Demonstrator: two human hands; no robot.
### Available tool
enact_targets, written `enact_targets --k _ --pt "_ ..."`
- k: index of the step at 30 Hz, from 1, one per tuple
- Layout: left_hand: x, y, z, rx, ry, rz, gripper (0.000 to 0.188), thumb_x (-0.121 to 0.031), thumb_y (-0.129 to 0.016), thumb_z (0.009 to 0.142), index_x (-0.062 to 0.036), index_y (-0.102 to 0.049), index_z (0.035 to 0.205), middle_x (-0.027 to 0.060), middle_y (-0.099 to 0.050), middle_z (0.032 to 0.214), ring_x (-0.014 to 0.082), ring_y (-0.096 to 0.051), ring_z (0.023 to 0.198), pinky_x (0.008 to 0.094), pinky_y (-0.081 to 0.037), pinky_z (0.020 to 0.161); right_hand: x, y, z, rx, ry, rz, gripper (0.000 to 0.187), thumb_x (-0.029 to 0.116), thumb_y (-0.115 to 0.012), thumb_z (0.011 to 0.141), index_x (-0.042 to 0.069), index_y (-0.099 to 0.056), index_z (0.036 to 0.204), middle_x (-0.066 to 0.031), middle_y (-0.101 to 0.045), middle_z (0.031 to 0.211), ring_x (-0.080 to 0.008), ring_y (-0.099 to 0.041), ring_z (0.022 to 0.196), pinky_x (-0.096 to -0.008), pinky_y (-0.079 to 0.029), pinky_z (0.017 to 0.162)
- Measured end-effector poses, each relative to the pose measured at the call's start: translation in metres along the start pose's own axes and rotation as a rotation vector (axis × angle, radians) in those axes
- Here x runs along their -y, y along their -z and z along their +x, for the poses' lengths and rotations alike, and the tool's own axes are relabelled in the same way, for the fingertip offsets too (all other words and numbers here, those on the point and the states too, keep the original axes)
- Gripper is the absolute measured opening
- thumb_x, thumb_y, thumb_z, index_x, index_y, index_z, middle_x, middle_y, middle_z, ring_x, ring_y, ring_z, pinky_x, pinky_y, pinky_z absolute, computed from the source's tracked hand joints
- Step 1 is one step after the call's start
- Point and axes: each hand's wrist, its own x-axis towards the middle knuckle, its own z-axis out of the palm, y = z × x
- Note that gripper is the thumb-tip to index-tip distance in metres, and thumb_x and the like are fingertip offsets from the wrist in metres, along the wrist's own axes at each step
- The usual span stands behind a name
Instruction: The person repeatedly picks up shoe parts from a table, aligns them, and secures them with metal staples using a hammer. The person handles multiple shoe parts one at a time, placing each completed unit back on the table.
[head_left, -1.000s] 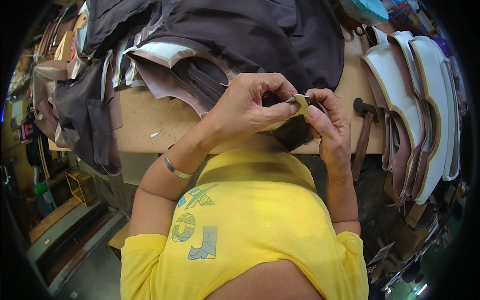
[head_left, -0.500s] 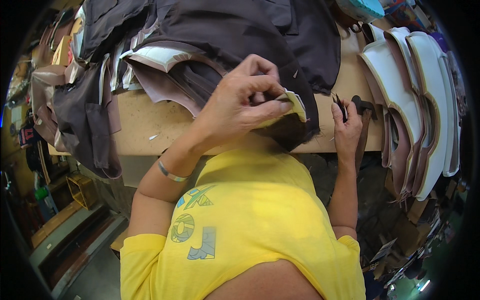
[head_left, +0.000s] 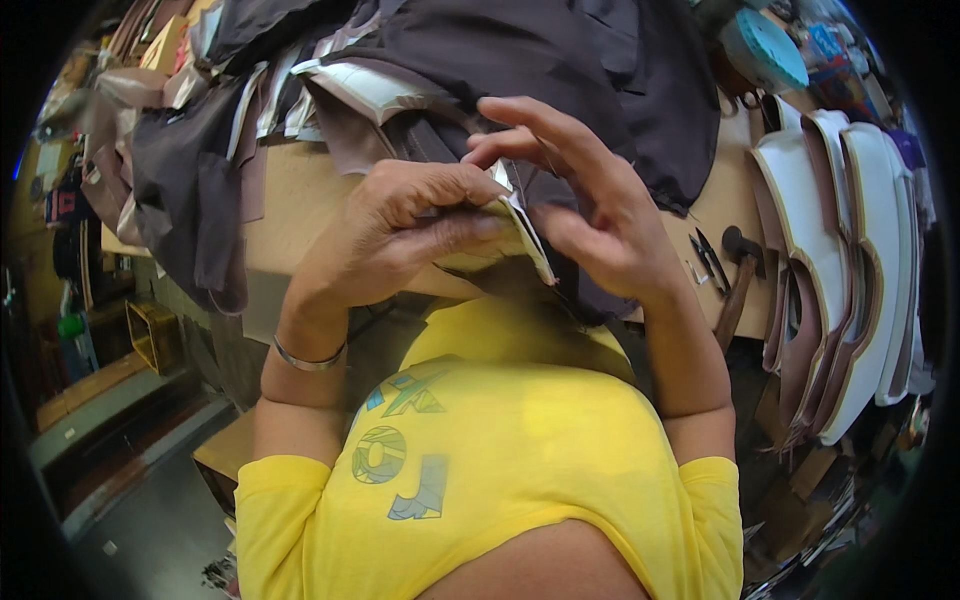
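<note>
my left hand (head_left: 400,235) is curled tight, pinching a pale folded strip (head_left: 505,245). my right hand (head_left: 600,215) presses its far side with fingers spread, above the dark leather piece (head_left: 580,290).

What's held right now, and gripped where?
The left hand pinches a pale folded strip along its edge; the right hand fingers touch its end.

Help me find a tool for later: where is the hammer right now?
In the head view, the hammer lies on the wooden bench to the person's right, just beyond the right hand and beside the stacked white pieces.
</note>
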Motion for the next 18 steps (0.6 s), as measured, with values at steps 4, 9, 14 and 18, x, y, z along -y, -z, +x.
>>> enact_targets --k 4,9,14,18 --pt "-0.003 0.018 -0.013 -0.065 -0.058 0.222 0.013 -0.003 -0.058 0.081 0.0026 -0.059 0.093 0.0041 -0.056 0.079 0.0092 -0.051 0.073 0.0213 -0.041 0.064 -0.012 -0.002 0.024 0.145 -0.065 0.164 0.048 -0.003 -0.048 0.068 0.008 -0.049 0.115 -0.004 -0.055 0.083 -0.0086 -0.051 0.077 -0.0224 -0.042 0.07" --pt "-0.004 0.017 -0.027 -0.11 -0.046 0.219 0.013 -0.005 -0.059 0.08 0.0024 -0.057 0.091 0.0046 -0.054 0.079 0.0099 -0.05 0.074 0.0222 -0.04 0.064 0.006 -0.003 0.025 0.176 0.018 0.042 0.041 -0.002 -0.049 0.069 0.003 -0.052 0.109 -0.004 -0.054 0.082 -0.0091 -0.052 0.074 -0.0218 -0.043 0.069" --pt "-0.008 0.01 -0.032 -0.148 0.033 0.149 0.022 -0.008 -0.067 0.073 0.0002 -0.057 0.09 0.0027 -0.054 0.08 0.0092 -0.049 0.074 0.0217 -0.039 0.064 0.0 -0.014 0.027 0.169 0.11 0.052 0.041 -0.006 -0.051 0.068 0.003 -0.054 0.108 -0.0052 -0.056 0.08 -0.0094 -0.055 0.074 -0.0211 -0.046 0.066" --pt "-0.003 0.008 -0.032 -0.17 -0.029 0.158 0.025 -0.009 -0.069 0.069 0.0011 -0.058 0.089 0.0041 -0.055 0.08 0.0107 -0.051 0.074 0.0228 -0.041 0.066 0.001 -0.01 0.024 0.148 0.093 -0.093 0.041 -0.009 -0.054 0.068 0.005 -0.056 0.107 -0.0053 -0.058 0.076 -0.0101 -0.059 0.068 -0.0223 -0.047 0.066"
